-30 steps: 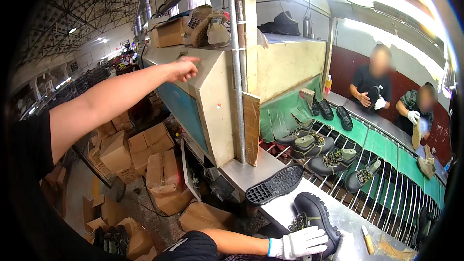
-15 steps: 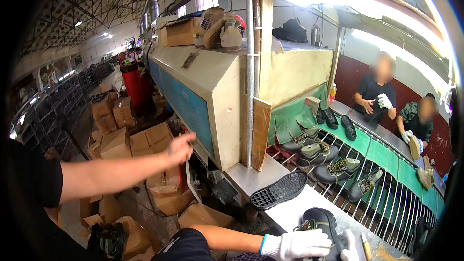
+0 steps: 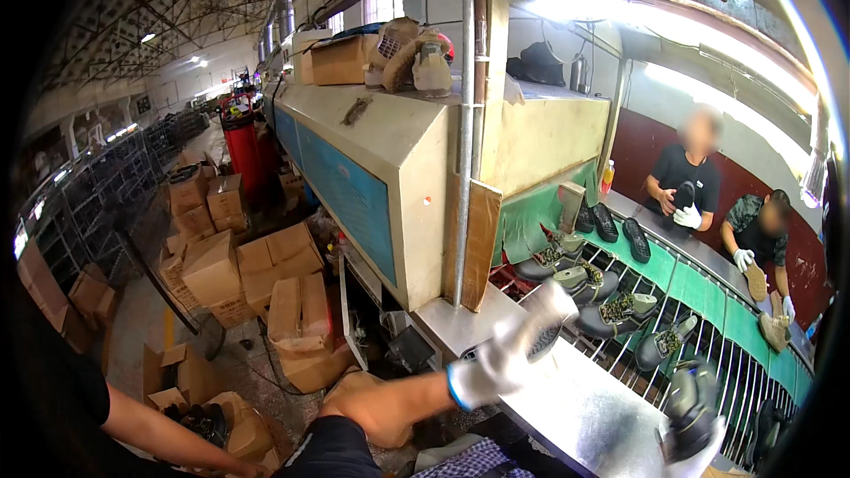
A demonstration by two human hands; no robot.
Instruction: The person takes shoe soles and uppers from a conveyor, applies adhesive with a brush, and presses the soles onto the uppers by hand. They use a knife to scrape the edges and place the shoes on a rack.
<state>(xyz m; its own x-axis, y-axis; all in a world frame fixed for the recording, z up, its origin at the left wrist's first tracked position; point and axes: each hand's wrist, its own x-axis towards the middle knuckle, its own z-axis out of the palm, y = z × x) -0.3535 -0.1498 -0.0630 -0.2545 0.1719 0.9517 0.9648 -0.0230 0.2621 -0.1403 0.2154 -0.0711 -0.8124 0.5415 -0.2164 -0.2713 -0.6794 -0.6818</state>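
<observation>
Head view: Looked down on a metal surface [image 3: 580, 412] running beside a barred rack [image 3: 722, 363].
Left hand [image 3: 506, 358]: Reached in a white glove over a black sole [image 3: 545, 343]. Showed only as a motion smear; could not tell at the fingers whether wide, narrow or closed on the rubber.
Black sole: Lay partly hidden behind the glove, toward the far end of the surface; could not tell whether resting or lifted.
Sole trouble: With a poor pinch, might have slid off the near edge, toward the cardboard boxes [image 3: 276, 257] on the floor.
Right hand [image 3: 706, 453]: Held a dark shoe [image 3: 691, 397] at the lower right, with gloved fingers wrapped about its lower part.
Dark shoe: Hung, blurred, where surface and rack met; could not tell whether touching either.
Shoe trouble: With attention drawn to the other side, might have tipped, caught on the bars, or dropped from too light a grip.
Laced shoes [image 3: 611, 319]: Rested on the rack, just beyond the left glove; might have been nudged out of place by too long a sweep.
Bare forearm [image 3: 168, 425]: Entered at the lower left, from another person; seemed too far from both gloves for a bump.
</observation>
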